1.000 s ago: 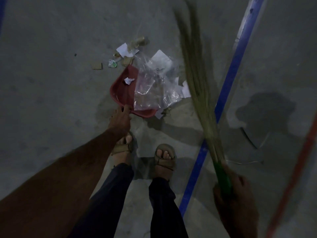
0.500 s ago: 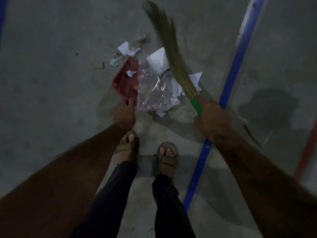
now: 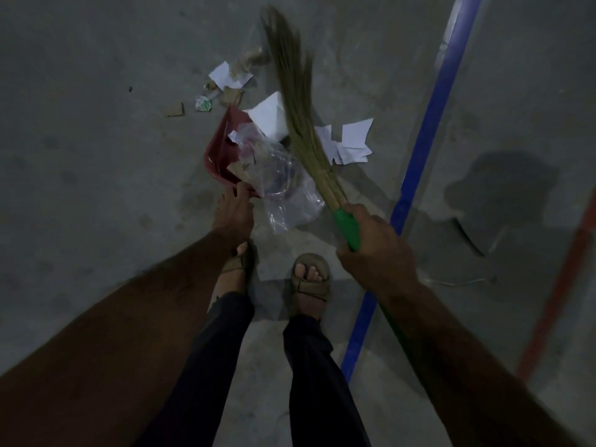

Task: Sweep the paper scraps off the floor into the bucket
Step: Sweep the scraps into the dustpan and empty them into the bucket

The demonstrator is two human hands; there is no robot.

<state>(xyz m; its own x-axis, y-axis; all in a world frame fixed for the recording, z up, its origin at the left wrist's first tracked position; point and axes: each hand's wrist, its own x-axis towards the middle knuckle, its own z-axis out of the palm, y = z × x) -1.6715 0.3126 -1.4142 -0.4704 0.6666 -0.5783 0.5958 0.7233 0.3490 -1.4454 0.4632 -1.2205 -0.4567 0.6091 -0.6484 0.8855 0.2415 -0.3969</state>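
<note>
The right hand [image 3: 374, 250], gripping the green-handled broom [image 3: 300, 108], is drawing back nearer the feet, paper scraps [image 3: 350, 141] lying beyond it, while the left hand [image 3: 233, 212] keeps holding the red dustpan [image 3: 222, 153].

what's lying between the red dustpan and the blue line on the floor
In the head view, between the red dustpan and the blue line lie a clear plastic bag, the broom bristles and white paper scraps.

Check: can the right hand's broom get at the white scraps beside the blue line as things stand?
Probably yes. The right hand grips the broom, whose bristles already lie next to those white scraps, with only bare floor around them. The clear plastic bag sits on the dustpan side, not between.
</note>
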